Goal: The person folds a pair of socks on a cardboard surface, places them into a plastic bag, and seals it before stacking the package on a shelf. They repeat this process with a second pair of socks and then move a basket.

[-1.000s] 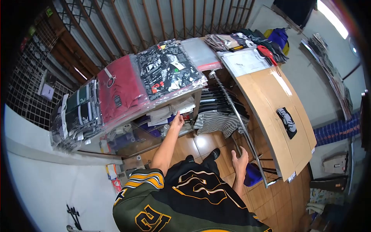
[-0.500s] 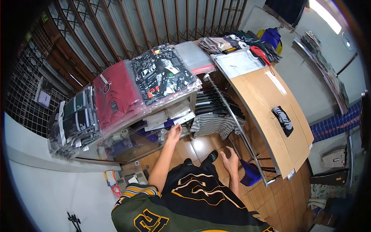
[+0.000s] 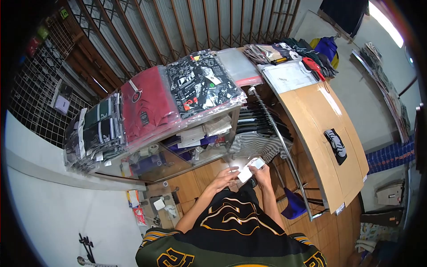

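In front of my body, my right hand grips a small white card-like packet, thumb on top. What is printed on it, if anything, is too small to read. The fingertips of my left hand close on the packet's left edge. Beyond my hands, a grey striped shirt hangs at the front of a row of dark garments on a metal rail. To the left stands a glass-fronted cabinet with white packets on its shelf.
Bagged red shirts, a patterned black shirt and dark folded garments lie on the cabinet top. On the right, a cardboard-topped table bears a small black folded cloth. A purple seat stands below it.
My left hand has drawn back from the cabinet shelf to my front. My right hand has moved up and inward, and the white packet is now between them. The view has shifted slightly.
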A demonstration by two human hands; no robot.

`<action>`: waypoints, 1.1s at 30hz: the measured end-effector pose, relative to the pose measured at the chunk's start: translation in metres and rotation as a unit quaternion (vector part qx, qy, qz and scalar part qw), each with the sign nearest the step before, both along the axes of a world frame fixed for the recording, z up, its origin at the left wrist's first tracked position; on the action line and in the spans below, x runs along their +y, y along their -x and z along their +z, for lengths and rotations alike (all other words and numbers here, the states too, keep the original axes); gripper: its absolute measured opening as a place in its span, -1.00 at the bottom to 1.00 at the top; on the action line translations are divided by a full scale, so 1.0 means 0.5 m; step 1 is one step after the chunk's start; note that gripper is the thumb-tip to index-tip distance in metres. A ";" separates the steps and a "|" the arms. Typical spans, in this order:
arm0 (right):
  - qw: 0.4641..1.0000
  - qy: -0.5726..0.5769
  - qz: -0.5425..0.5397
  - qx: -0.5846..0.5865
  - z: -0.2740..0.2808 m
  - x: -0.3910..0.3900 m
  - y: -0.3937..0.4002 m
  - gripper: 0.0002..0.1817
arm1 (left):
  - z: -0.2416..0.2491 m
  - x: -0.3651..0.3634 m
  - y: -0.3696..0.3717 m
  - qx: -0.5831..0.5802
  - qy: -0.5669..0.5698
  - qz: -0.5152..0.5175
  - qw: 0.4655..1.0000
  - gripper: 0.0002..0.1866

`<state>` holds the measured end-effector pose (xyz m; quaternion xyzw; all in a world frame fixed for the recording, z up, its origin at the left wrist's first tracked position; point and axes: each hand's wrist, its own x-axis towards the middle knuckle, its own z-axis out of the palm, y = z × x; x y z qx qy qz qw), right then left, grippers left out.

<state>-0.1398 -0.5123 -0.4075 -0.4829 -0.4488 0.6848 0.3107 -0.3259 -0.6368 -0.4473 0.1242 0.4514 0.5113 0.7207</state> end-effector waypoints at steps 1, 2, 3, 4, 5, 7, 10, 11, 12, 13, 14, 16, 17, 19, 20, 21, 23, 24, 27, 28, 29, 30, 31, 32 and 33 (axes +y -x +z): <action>1.000 0.000 -0.008 -0.001 0.009 0.004 -0.010 -0.77 | 0.003 0.008 0.006 -0.011 0.000 0.031 0.999 -0.47; 1.000 -0.003 -0.015 0.017 0.018 0.005 -0.023 -0.78 | 0.006 0.018 0.012 -0.022 0.001 0.062 0.998 -0.44; 1.000 -0.006 -0.007 0.004 0.026 0.010 -0.038 -0.76 | 0.015 0.027 0.019 0.011 0.010 0.097 0.995 -0.43; 1.000 -0.009 0.000 -0.009 0.034 0.014 -0.054 -0.73 | 0.010 0.039 0.029 0.015 0.017 0.140 0.990 -0.45; 1.000 -0.013 0.001 -0.010 0.043 0.013 -0.072 -0.73 | 0.009 0.052 0.041 0.020 0.024 0.183 0.983 -0.47; 1.000 -0.012 -0.024 -0.002 0.054 0.010 -0.103 -0.75 | 0.008 0.072 0.062 0.043 0.021 0.242 0.969 -0.52; 0.998 0.001 -0.067 0.016 0.048 0.010 -0.150 -0.75 | 0.025 0.100 0.087 0.092 -0.012 0.269 0.959 -0.59; 0.996 0.013 -0.082 0.022 0.045 0.009 -0.167 -0.75 | 0.033 0.106 0.094 0.106 -0.022 0.262 0.959 -0.60; 0.994 -0.035 -0.103 -0.001 0.045 0.008 -0.175 -0.75 | 0.043 0.114 0.097 0.120 -0.033 0.255 0.959 -0.61; 0.993 -0.034 -0.114 0.000 0.048 0.008 -0.187 -0.74 | 0.053 0.122 0.097 0.127 -0.043 0.241 0.961 -0.66; 0.992 -0.033 -0.125 0.002 0.050 0.007 -0.200 -0.74 | 0.063 0.130 0.095 0.136 -0.049 0.225 0.964 -0.68; 0.986 -0.045 -0.160 -0.016 0.058 0.006 -0.216 -0.75 | 0.090 0.143 0.086 0.155 -0.059 0.192 0.967 -0.71; 0.983 -0.051 -0.177 -0.025 0.061 0.007 -0.221 -0.75 | 0.104 0.148 0.084 0.157 -0.063 0.170 0.971 -0.72; 0.976 -0.054 -0.208 -0.022 0.071 0.013 -0.237 -0.77 | 0.133 0.156 0.080 0.162 -0.069 0.129 0.976 -0.72; 0.974 -0.053 -0.219 -0.026 0.077 0.016 -0.246 -0.77 | 0.140 0.160 0.082 0.160 -0.061 0.106 0.980 -0.71; 0.974 -0.061 -0.219 -0.019 0.075 0.025 -0.258 -0.77 | 0.146 0.164 0.085 0.158 -0.054 0.083 0.982 -0.70; 0.972 -0.078 -0.217 -0.034 0.072 0.036 -0.284 -0.71 | 0.158 0.172 0.085 0.151 -0.044 0.044 0.987 -0.67; 0.972 -0.087 -0.214 -0.048 0.087 0.040 -0.293 -0.64 | 0.166 0.177 0.082 0.146 -0.041 0.028 0.988 -0.66; 0.968 -0.091 -0.219 -0.088 0.112 0.052 -0.317 -0.62 | 0.171 0.196 0.066 0.161 -0.054 -0.030 0.985 -0.63; 0.968 -0.094 -0.220 -0.078 0.108 0.054 -0.326 -0.62 | 0.175 0.202 0.063 0.173 -0.062 -0.050 0.982 -0.61; 0.968 -0.098 -0.221 -0.067 0.103 0.060 -0.336 -0.62 | 0.180 0.208 0.061 0.165 -0.065 -0.062 0.982 -0.64; 0.968 -0.102 -0.221 -0.056 0.097 0.068 -0.347 -0.62 | 0.184 0.211 0.061 0.155 -0.072 -0.073 0.983 -0.64; 0.966 -0.102 -0.226 -0.068 0.086 0.075 -0.357 -0.61 | 0.190 0.218 0.061 0.145 -0.080 -0.084 0.983 -0.65; 0.966 -0.095 -0.230 -0.074 0.079 0.084 -0.369 -0.61 | 0.196 0.228 0.061 0.135 -0.090 -0.093 0.982 -0.66; 0.965 -0.090 -0.232 -0.081 0.081 0.095 -0.375 -0.61 | 0.218 0.237 0.052 0.132 -0.101 -0.090 0.982 -0.71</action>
